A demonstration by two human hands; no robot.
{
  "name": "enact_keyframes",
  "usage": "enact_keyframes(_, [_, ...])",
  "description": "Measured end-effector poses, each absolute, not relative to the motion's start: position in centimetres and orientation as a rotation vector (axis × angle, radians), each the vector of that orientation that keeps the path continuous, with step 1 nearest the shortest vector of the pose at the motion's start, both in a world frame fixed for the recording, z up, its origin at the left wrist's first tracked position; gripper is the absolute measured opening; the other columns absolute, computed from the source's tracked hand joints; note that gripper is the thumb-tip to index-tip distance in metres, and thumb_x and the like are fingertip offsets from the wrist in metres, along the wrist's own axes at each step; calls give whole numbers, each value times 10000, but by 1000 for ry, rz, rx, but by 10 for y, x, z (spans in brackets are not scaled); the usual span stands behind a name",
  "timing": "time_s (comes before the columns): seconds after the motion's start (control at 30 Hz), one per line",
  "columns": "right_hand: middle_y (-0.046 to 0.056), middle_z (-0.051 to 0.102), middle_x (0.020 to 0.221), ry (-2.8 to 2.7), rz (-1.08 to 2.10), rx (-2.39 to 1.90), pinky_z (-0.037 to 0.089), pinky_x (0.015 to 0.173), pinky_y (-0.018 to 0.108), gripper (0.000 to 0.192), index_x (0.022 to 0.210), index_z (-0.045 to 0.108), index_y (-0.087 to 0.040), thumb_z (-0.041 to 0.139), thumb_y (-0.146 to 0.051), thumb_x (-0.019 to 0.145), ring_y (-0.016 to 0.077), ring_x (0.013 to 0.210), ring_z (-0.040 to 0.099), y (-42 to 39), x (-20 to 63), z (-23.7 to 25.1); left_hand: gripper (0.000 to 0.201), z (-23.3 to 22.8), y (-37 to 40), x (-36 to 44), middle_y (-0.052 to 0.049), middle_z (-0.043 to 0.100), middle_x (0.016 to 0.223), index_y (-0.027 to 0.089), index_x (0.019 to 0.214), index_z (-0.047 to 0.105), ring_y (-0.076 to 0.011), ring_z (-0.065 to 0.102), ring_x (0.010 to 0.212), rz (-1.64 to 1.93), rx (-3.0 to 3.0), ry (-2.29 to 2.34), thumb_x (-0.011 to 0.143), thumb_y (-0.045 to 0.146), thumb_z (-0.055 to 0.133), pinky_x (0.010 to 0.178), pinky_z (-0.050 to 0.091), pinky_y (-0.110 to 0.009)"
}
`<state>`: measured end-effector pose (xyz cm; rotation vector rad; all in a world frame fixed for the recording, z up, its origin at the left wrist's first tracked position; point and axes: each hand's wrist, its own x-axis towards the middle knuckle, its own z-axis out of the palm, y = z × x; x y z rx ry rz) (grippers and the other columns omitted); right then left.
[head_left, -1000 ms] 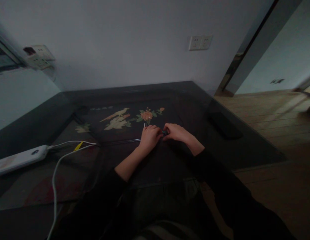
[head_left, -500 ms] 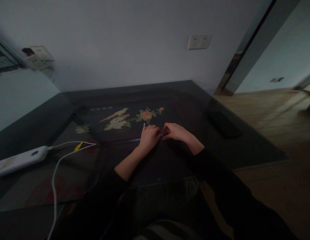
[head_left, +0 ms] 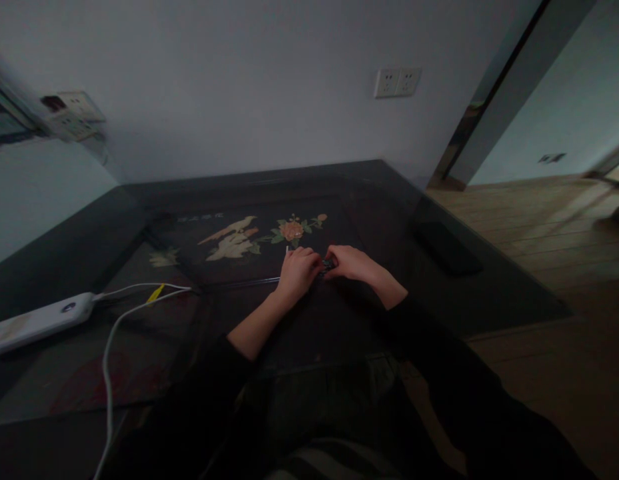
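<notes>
A small dark object [head_left: 328, 265] with lighter marks is held between my two hands, over the dark table. Its kind is hard to make out in the dim light. My left hand [head_left: 298, 270] pinches it from the left, fingers closed. From the right, the curled fingers of my right hand [head_left: 350, 261] grip the same object. A short, thin white piece [head_left: 287, 250] sticks up beside my left hand's knuckles; most of it is hidden, and I cannot tell whether the hand holds it.
The dark glossy table [head_left: 414, 200] bears a bird and flower picture [head_left: 292, 231]. A white power strip [head_left: 44, 323] with a white cable [head_left: 109, 373] and a yellow tag [head_left: 156, 293] lies at left. A flat black object [head_left: 448, 248] rests at right. Wall sockets [head_left: 398, 83] are behind.
My hands stay in nearly the same place. The small dark object between them shows a little more of its light marks, as if slightly turned.
</notes>
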<state>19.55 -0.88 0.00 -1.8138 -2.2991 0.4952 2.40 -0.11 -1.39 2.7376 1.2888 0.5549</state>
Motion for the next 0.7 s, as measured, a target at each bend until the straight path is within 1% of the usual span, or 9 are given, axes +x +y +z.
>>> enact_keyframes(0.37, [32,641,889,-2269,538,-1820,334,565,249,396,948,579,-211,767,-359,632,175,762,585,-10,201,1,118,-8,0,21,-39,631,875,193,800,633,-187,541,890,738,2661,1258,840,289,577,788,375,-322])
enact_keyframes(0.43, [31,638,891,-2277,540,-1809,335,563,246,403,956,579,-211,766,-360,631,170,751,580,-10,202,2,114,-9,3,19,-35,636,848,191,785,638,-173,551,867,788,2562,1257,826,287,595,781,396,-307])
enact_keyframes(0.57, [30,633,883,-2294,546,-1790,336,563,243,424,997,587,-210,764,-341,634,165,737,574,-10,203,4,123,-12,13,12,-22,642,766,178,752,651,-144,570,767,925,2251,1262,797,288,617,714,433,-269])
enact_keyframes(0.7, [34,632,885,-2306,552,-1752,341,573,239,445,1033,598,-213,760,-355,644,165,736,571,-11,204,4,164,-9,17,6,-25,656,741,155,754,667,-136,581,697,991,1963,1248,751,318,643,665,445,-261])
